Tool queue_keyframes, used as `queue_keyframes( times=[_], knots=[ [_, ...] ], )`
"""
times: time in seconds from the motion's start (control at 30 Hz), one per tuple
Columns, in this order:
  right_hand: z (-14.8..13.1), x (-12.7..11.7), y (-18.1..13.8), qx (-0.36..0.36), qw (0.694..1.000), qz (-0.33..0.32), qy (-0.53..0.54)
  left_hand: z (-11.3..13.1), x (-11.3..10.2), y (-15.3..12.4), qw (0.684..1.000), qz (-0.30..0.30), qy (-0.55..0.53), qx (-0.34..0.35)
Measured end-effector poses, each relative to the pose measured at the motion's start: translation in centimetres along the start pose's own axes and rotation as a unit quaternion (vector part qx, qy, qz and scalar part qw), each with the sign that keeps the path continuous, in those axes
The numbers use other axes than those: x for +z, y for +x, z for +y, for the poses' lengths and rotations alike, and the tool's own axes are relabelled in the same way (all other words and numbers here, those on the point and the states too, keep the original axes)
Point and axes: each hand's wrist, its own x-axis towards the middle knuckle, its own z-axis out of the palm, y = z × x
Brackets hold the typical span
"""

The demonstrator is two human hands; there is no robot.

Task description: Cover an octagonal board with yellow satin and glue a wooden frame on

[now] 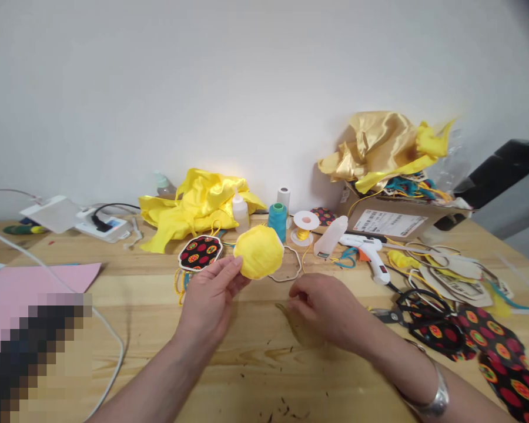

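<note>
Right hand [328, 308]: curled, to the right of our grip and nearer to us; a blurred olive sliver [286, 311] shows by its fingertips, and we cannot tell whether we hold it.
Left hand [214, 291]: thumb and fingers closed on a disc's left edge.
Yellow disc [259, 251]: in our left grip, scalloped, raised above the wooden tabletop [229, 382].
Printed patch [200, 252]: just left of the disc, dark with red and orange motifs.
Pale outline [298, 267]: right of the grip, partly behind the disc.
Leaning bottle [330, 237]: farther right, translucent; we cannot make out its contents.
White spool [306, 221]: beyond the grip to the right, wound with yellow cord.
Teal thread cone [277, 222]: upright behind the disc's upper right.
Squeeze bottle [240, 212]: upright beyond the grip, contents unclear to us.
Yellow cloth [203, 197]: heaped beyond the grip to the left, partly hiding a spray bottle [164, 184].
Cardboard box [350, 205]: far right beyond the grip, heaped past its rim with gold satin [379, 138] and teal cords [408, 187].
</note>
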Motion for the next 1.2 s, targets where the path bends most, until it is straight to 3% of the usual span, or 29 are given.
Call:
queue_keyframes(
  times=[0.2,0.3,0.37,0.43,0.5,0.57,0.63,0.7,0.77,0.83,1.07,1.2],
  knots=[
    [-1.6,1.0,-0.3,-0.03,0.99,-0.048,-0.131,0.0,-0.1,0.1,1.0,0.015,-0.001,0.003],
    [-1.7,1.0,-0.4,-0.042,0.99,-0.064,-0.12,0.0,-0.1,0.2,1.0,0.028,0.008,-0.002],
    [-1.6,0.6,-0.7,-0.057,0.993,-0.09,-0.049,-0.1,0.0,0.1,0.999,0.026,0.029,-0.013],
    [-1.4,-0.4,-1.1,-0.075,0.982,-0.157,0.071,-0.3,0.0,0.1,0.998,0.007,0.061,-0.033],
    [-1.1,-1.5,-1.4,-0.072,0.948,-0.232,0.207,-0.6,-0.1,0.0,0.993,-0.02,0.096,-0.06],
    [-0.7,-2.6,-1.5,-0.045,0.909,-0.251,0.329,-0.9,-0.2,-0.2,0.985,-0.053,0.135,-0.093],
    [-0.3,-3.2,-1.0,-0.011,0.881,-0.194,0.432,-1.1,-0.2,-0.4,0.973,-0.084,0.181,-0.121],
    [0.1,-3.3,-0.3,0.034,0.859,-0.085,0.503,-1.1,-0.1,-0.7,0.959,-0.103,0.226,-0.138],
    [0.4,-3.0,0.5,0.086,0.844,0.022,0.529,-0.9,0.2,-1.1,0.95,-0.11,0.253,-0.147],
    [0.7,-2.4,1.2,0.127,0.843,0.085,0.516,-0.7,0.5,-1.3,0.943,-0.118,0.265,-0.163],
    [1.0,-0.3,2.1,0.193,0.869,0.101,0.445,-0.7,0.9,-2.0,0.904,-0.146,0.346,-0.206],
    [0.9,0.8,2.4,0.201,0.87,0.084,0.443,-0.8,0.5,-2.2,0.848,-0.165,0.483,-0.143]
  ],
)
